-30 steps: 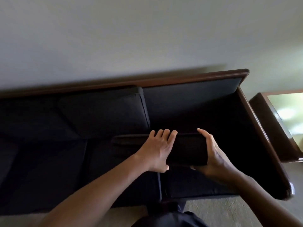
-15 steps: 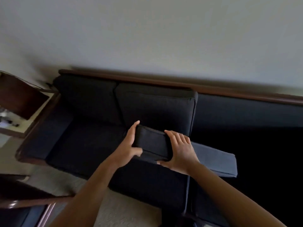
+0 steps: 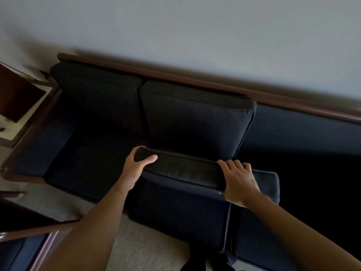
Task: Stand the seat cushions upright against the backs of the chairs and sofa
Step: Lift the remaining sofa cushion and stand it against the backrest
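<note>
**Sofa cushions: one lifting, two upright, remainder partly hidden**

Sofa: one long dark navy fabric sofa with a brown wooden frame point(image 3: 175, 75), set against a pale wall. Right end deep in shadow; contents there impossible to tell.

Upright cushions: two dark navy square fabric cushions standing against the sofa back, one at the far left point(image 3: 97, 106) and one at the middle point(image 3: 197, 126), touching side by side. Whether these are seat cushions already stood up or fixed back cushions, not possible to tell. To the right of them, bare back panel showing.

Cushion in hand: one dark navy rectangular seat cushion point(image 3: 181, 171), raised off the seat with its front edge tipped up, held just in front of the middle upright cushion. Not yet resting against the back.

Flat cushions: at least one more navy cushion lying flat point(image 3: 267, 184) beneath and to the right of the lifted one. Further count lost in the dark.

Hands: two. Left hand point(image 3: 134, 169) closed around the cushion's left end, thumb over the top. Right hand point(image 3: 238, 180) clamped on its right end, fingers curled over the edge.

Judged progress: mid-task; the held cushion awaiting tipping back, the flat one untouched, chairs unassessed.

Side pieces: one brown wooden side table point(image 3: 21, 98) left of the sofa.
</note>
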